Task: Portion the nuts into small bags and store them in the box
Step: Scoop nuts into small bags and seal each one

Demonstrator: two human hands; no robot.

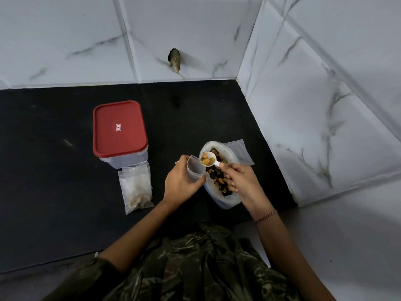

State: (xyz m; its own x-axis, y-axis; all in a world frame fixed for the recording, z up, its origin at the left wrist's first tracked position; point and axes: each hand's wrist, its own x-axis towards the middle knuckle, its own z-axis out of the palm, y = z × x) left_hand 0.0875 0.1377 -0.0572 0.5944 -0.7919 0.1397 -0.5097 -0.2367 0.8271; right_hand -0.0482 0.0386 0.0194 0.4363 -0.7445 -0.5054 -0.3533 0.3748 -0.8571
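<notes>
— Two marble-patterned walls (325, 105) are seen beyond the right hand (240, 181), a black surface (43, 170) beneath. Writing?
— The label (118, 128) on the red-lidded box (108, 137), left of the left hand (180, 183), cannot be read.
— Hands?
— A small bag (195, 171) is gripped by the left; a spoon (216, 163) of nuts (206, 160) is pinched by the right over the nut sack (227, 199).

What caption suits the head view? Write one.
Right hand holds spoon of nuts at small bag in left hand.

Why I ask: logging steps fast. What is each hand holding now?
Left hand: grips a bag, mouth open.
Right hand: pinches the spoon, loaded with nuts.
</notes>
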